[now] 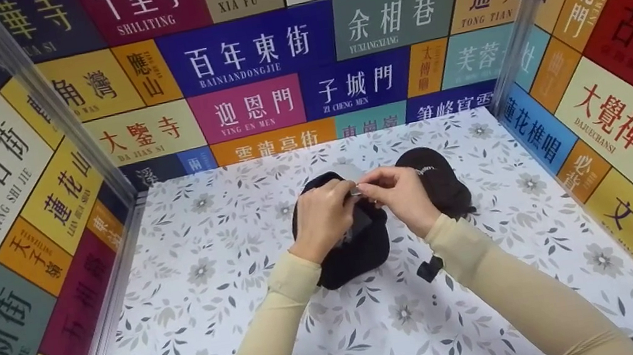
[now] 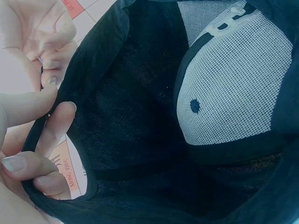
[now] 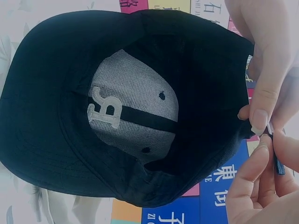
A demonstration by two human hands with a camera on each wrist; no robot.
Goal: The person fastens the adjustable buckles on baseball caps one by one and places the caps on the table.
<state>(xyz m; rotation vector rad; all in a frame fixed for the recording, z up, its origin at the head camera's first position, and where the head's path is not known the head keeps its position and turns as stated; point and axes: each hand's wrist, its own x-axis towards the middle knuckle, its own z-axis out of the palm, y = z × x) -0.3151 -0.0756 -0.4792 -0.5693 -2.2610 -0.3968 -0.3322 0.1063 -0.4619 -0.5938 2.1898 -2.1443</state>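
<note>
A black baseball cap [image 1: 355, 260] is held up over the table with its inside toward me. White mesh lining [image 3: 135, 88] and a reversed letter show inside the crown in both wrist views. My left hand [image 1: 325, 211] grips the cap's back strap [image 2: 33, 140], fingers curled round it at the rear opening. Close by, my right hand [image 1: 401, 192] pinches the strap's loose end [image 3: 279, 167] between thumb and fingers. The fingertips of both hands nearly meet there, partly hiding the fastening.
A second dark cap [image 1: 434, 178] with small light lettering lies on the table behind my right hand. A flower-patterned cloth [image 1: 187, 325] covers the tabletop. Sign-printed panels [image 1: 246, 55] stand at the back and both sides. Beside my right cuff is a small black object [image 1: 429, 269].
</note>
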